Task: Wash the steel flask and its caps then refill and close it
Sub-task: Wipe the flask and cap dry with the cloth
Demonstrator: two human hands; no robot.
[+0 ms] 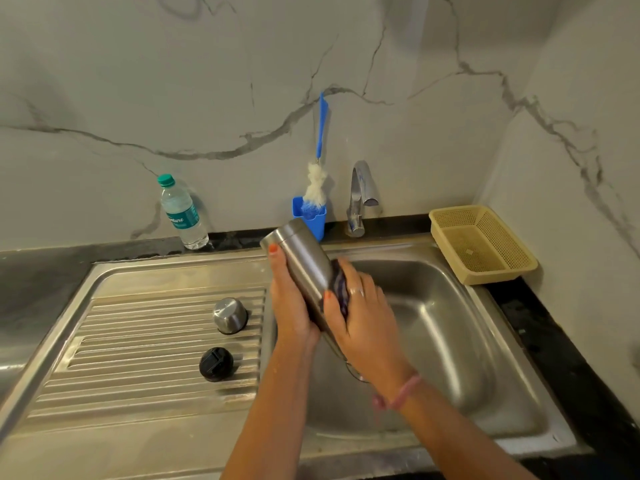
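Steel flask [300, 263] tilts over the sink [433, 323], its long axis running up-left from your hands, your left hand [290, 306] wrapped round its left flank, your right hand [360, 313] pressing a dark cloth [337, 289] to its lower right side.

A steel sink [460, 358] sits in a dark counter [554, 341]. On its ribbed drainboard [138, 358], left of the hands' grip, a steel cap [229, 315] stands mouth down, a black cap [216, 364] nearer than it, the two apart. On the counter's back edge, a water bottle [181, 213] stands far left of the grip, a blue holder [311, 216] just behind it, a tap [360, 199] beside that. Right of the grip, a yellow basket [481, 244] rests on the counter corner.
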